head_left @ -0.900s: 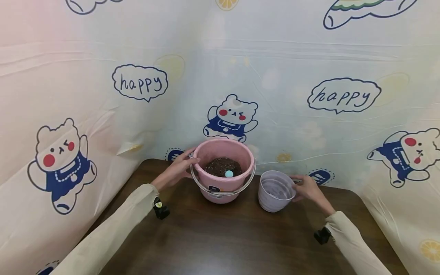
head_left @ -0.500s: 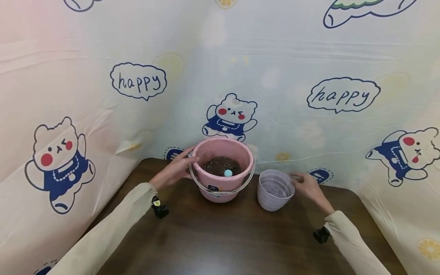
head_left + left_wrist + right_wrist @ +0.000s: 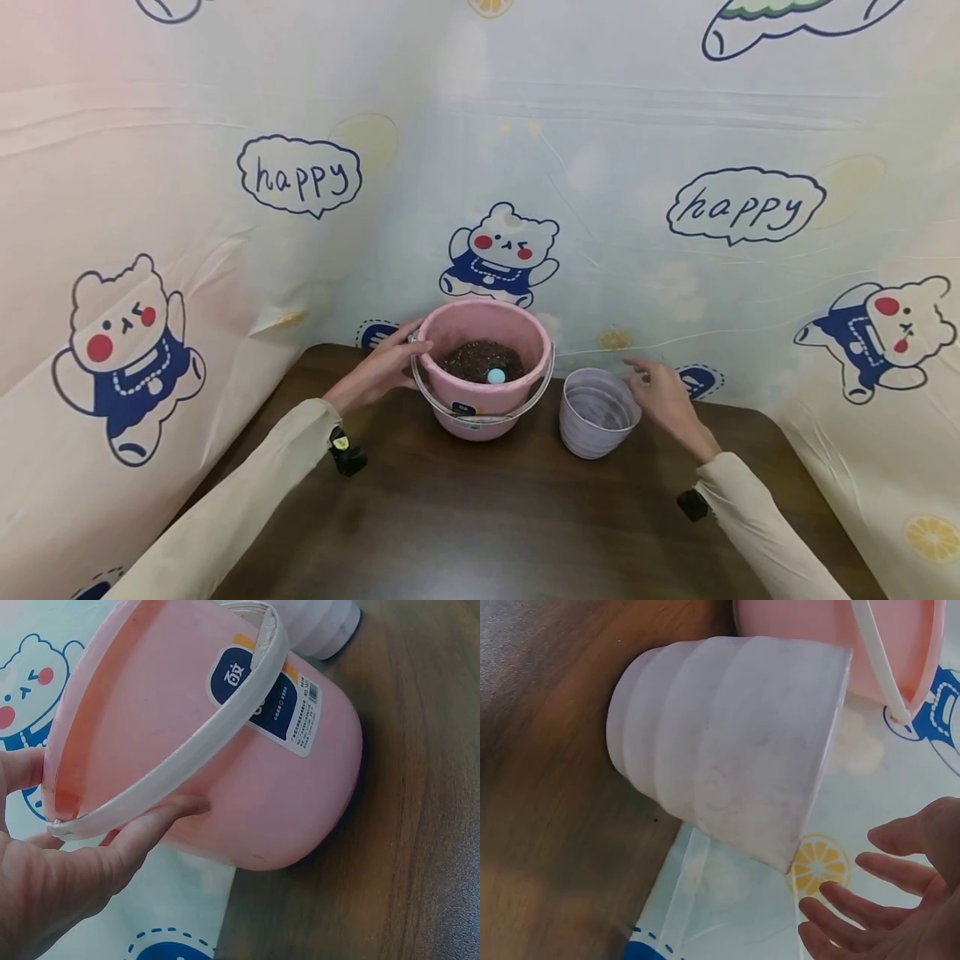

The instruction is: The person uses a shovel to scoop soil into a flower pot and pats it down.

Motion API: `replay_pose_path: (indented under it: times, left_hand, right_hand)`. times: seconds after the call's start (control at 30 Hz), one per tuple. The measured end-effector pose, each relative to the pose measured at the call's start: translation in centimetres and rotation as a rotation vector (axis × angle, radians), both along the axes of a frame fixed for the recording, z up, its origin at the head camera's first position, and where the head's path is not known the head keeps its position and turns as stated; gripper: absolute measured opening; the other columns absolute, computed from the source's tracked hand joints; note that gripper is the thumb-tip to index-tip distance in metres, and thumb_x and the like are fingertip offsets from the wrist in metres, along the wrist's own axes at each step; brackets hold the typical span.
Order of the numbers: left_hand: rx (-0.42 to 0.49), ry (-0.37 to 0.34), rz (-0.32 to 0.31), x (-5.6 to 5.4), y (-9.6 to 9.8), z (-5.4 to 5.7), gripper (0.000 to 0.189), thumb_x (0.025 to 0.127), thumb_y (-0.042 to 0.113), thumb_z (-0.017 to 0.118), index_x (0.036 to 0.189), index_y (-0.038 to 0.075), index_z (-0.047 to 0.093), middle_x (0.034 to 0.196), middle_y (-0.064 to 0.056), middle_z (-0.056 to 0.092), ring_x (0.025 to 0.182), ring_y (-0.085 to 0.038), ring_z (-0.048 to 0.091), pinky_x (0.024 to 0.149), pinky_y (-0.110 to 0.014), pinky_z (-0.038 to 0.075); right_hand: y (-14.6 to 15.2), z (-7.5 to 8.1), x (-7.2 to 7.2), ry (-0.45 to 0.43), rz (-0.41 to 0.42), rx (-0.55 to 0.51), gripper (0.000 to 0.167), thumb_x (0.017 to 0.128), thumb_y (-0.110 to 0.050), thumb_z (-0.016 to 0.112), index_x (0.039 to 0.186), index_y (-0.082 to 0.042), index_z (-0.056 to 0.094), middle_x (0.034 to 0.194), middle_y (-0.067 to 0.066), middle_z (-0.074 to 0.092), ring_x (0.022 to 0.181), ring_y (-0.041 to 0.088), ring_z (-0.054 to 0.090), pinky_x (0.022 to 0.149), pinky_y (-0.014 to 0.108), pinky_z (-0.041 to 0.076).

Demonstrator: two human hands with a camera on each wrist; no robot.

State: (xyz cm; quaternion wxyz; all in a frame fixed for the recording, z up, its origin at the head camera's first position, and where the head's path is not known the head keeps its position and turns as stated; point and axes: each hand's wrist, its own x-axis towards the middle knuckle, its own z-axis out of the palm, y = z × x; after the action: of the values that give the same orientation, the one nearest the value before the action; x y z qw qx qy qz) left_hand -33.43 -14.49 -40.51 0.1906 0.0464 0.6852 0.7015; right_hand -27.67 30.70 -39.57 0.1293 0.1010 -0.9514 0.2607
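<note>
A pink bucket [image 3: 480, 408] with a lowered handle [image 3: 202, 742] stands upright on the table. Dark soil [image 3: 480, 360] lies inside, and a pale blue rounded piece [image 3: 496, 377] shows over it; the rest of that piece is hidden. My left hand [image 3: 381, 367] grips the bucket's left side, thumb at the rim and fingers along the outer wall [image 3: 150, 825]. Right of the bucket stands a ribbed, pale lilac flowerpot [image 3: 592, 425] with nothing in it. Beside its rim is my right hand [image 3: 663, 404], fingers spread and apart from the pot in the right wrist view.
The dark wooden table [image 3: 450, 517] runs back to a printed cloth backdrop [image 3: 622, 275] close behind the bucket and pot. More of this cloth hangs at the left and right edges. Bucket and pot stand side by side with a narrow gap.
My right hand has let go of the flowerpot's rim and lifted slightly away, its fingers spreading. My left hand keeps its grip on the bucket. The head view has shifted slightly.
</note>
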Motion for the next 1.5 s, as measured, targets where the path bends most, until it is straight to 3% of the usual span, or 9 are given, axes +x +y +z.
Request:
replay_pose_path:
  times: [0.07,0.23,0.4,0.57,0.93,1.17,1.5]
  left_hand:
    - [0.001,0.000,0.002,0.0,0.1,0.0,0.077,0.108,0.023,0.053,0.170,0.026,0.008,0.175,-0.018,0.009,0.158,-0.044,0.020,0.112,-0.070,0.041]
    - [-0.010,-0.001,0.013,0.0,0.0,0.2,0.077,0.108,0.023,0.053,0.170,0.027,0.008,0.175,-0.017,0.009,0.157,-0.044,0.021,0.111,-0.071,0.042]
    - [-0.016,-0.007,0.008,0.0,-0.1,0.3,0.077,0.108,0.024,0.053,0.170,0.028,0.007,0.175,-0.017,0.007,0.157,-0.045,0.020,0.110,-0.070,0.043]
    - [-0.040,0.015,0.028,0.1,-0.2,0.3,0.077,0.108,0.026,0.054,0.170,0.028,0.008,0.175,-0.017,0.008,0.155,-0.047,0.024,0.108,-0.069,0.045]
    - [-0.051,0.030,0.016,0.3,-0.2,0.2,0.076,0.109,0.027,0.052,0.170,0.028,0.008,0.175,-0.017,0.007,0.155,-0.047,0.023,0.108,-0.069,0.045]
    - [-0.038,0.031,0.008,0.1,0.0,0.3,0.076,0.109,0.026,0.052,0.170,0.028,0.008,0.175,-0.017,0.008,0.156,-0.047,0.022,0.109,-0.070,0.044]
    - [-0.014,0.034,-0.009,0.1,0.2,-0.2,0.076,0.109,0.027,0.053,0.170,0.028,0.008,0.175,-0.017,0.009,0.157,-0.045,0.021,0.108,-0.070,0.045]
  right_hand:
    - [-0.1,0.0,-0.2,0.026,0.032,-0.009,0.037,0.105,-0.010,0.058,0.139,0.005,0.063,0.136,0.032,0.063,0.120,0.050,0.063,0.092,0.064,0.055]
    - [-0.5,0.0,-1.0,0.105,0.120,-0.049,0.038,0.106,-0.010,0.059,0.140,0.007,0.060,0.143,0.034,0.057,0.135,0.053,0.049,0.110,0.071,0.041]
    - [-1.4,0.2,-1.3,0.200,0.150,-0.032,0.040,0.104,-0.009,0.063,0.141,0.005,0.061,0.147,0.032,0.054,0.138,0.052,0.047,0.111,0.072,0.039]
    - [-2.7,0.6,-1.5,0.286,0.171,0.059,0.047,0.101,-0.016,0.069,0.144,0.001,0.060,0.152,0.031,0.050,0.140,0.052,0.045,0.112,0.074,0.036]
    - [-4.2,0.8,-1.7,0.328,0.181,0.121,0.055,0.097,-0.023,0.074,0.147,-0.004,0.058,0.157,0.031,0.044,0.143,0.054,0.041,0.115,0.077,0.027]
    - [-4.9,1.6,-1.6,0.271,0.202,0.108,0.057,0.100,-0.028,0.071,0.152,-0.010,0.055,0.163,0.025,0.040,0.149,0.047,0.035,0.120,0.073,0.021]
    - [-6.4,1.9,-1.1,0.336,0.276,0.092,0.055,0.099,-0.024,0.072,0.150,-0.007,0.056,0.157,0.025,0.047,0.145,0.047,0.041,0.118,0.070,0.026]
